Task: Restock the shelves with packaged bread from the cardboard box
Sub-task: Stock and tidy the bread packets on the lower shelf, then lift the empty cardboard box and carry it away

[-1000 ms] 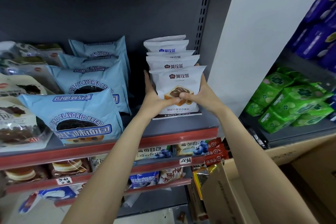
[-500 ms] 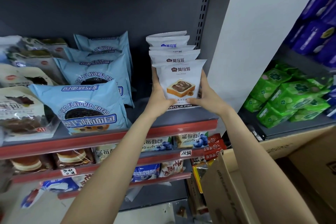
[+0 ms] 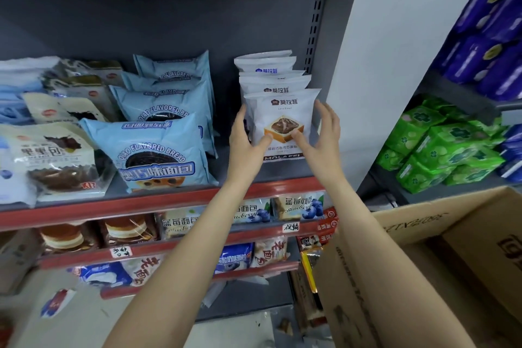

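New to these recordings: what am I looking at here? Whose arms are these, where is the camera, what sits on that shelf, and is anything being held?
There is no machine. A person wears one camera on the head, looking forward and down, so the two bare arms are their own. The left hand and right hand flank the front white bread packet, thumbs touching its face, the other fingers straight alongside. It stands upright on the grey shelf with similar white packets behind. Left of them are light blue bread packets. The open cardboard box is at lower right; green packs fill a neighbouring shelf.
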### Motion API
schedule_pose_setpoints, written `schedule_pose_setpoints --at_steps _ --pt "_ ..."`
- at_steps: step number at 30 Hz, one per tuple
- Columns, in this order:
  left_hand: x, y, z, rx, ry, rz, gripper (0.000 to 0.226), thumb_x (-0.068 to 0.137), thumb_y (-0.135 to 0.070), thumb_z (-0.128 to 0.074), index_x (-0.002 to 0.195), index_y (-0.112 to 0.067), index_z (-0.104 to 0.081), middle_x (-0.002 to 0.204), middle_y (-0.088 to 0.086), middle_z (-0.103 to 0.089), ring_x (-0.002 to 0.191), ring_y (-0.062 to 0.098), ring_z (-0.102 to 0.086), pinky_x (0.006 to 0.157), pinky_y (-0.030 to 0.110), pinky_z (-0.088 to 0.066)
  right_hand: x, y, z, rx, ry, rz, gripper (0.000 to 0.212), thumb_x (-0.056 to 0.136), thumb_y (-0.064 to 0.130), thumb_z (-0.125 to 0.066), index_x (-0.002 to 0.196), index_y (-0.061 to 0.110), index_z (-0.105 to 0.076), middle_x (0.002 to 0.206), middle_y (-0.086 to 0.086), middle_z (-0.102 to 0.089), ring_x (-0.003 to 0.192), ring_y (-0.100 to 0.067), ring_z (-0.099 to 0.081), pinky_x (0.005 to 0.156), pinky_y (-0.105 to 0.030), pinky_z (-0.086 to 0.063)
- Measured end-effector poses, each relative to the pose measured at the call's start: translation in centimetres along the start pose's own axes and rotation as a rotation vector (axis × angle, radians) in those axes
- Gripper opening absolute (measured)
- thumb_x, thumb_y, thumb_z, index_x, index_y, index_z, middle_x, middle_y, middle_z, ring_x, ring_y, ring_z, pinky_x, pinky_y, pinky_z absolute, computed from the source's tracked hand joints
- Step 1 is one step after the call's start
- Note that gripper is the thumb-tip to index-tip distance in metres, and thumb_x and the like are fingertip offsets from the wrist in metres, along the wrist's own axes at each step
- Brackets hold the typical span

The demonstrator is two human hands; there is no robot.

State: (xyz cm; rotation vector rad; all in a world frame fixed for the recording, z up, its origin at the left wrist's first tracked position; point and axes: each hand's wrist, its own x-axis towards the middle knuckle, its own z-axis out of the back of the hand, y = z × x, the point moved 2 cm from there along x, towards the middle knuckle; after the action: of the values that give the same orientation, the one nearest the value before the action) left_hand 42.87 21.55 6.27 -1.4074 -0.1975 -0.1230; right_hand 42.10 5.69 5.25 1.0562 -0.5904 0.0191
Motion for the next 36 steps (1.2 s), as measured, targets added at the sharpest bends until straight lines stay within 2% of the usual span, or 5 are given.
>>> schedule_pose_setpoints --at_steps 14,19,23,30,36 --pt "-14.9 -1.1 -1.3 0.184 0.047 0.015 0.007 0.094 -0.031 -0.055 0.092 -0.029 -0.061 0.088 -0.008 -0.068 0.084 0.009 -0.064 0.076 0.026 -0.049 -14.9 1.2 9.1 -0.458 0.127 -0.041 0.024 0.093 0.024 -0.055 0.117 0.020 -0.058 0.097 0.002 -0.070 0.085 -0.023 -0.066 0.068 -0.036 -0.051" --pt "-22.8 0.9 -4.4 0.547 0.451 0.113 0.021 0.094 -0.047 -0.047 0.103 -0.032 -0.060 0.100 -0.014 -0.066 0.090 0.005 -0.061 0.074 0.027 -0.051 -23.9 0.8 15.2 -0.648 0.246 -0.190 0.018 0.092 0.034 -0.051 0.101 0.023 -0.062 0.095 0.002 -0.072 0.086 -0.027 -0.065 0.071 -0.035 -0.051" --pt "-28.3 2.8 -6.9 0.450 0.675 0.352 0.085 0.076 -0.077 -0.047 0.142 -0.023 -0.039 0.134 -0.003 -0.054 0.118 0.017 -0.054 0.096 0.044 -0.048 -30.8 0.8 20.8 -0.615 0.214 -0.312 0.019 0.093 0.032 -0.055 0.105 0.022 -0.065 0.092 0.007 -0.071 0.079 -0.013 -0.065 0.070 -0.032 -0.054" --pt "-35.1 2.9 -11.1 0.196 0.620 0.551 0.121 0.054 -0.081 -0.063 0.151 -0.030 -0.011 0.160 -0.002 -0.012 0.145 0.021 -0.017 0.113 0.050 -0.029 -39.1 1.7 28.4 -0.589 0.072 -0.354 0.020 0.095 0.028 -0.054 0.103 0.017 -0.068 0.092 0.006 -0.067 0.086 -0.011 -0.058 0.072 -0.027 -0.045" --pt "-40.5 3.5 -11.9 0.087 0.521 0.562 0.120 0.039 -0.087 -0.069 0.142 -0.039 -0.031 0.147 -0.003 -0.038 0.132 0.017 -0.042 0.106 0.046 -0.041 -42.6 0.7 31.7 -0.560 0.139 -0.257 0.024 0.097 0.031 -0.050 0.098 0.016 -0.068 0.090 0.004 -0.067 0.085 -0.014 -0.058 0.076 -0.033 -0.047"
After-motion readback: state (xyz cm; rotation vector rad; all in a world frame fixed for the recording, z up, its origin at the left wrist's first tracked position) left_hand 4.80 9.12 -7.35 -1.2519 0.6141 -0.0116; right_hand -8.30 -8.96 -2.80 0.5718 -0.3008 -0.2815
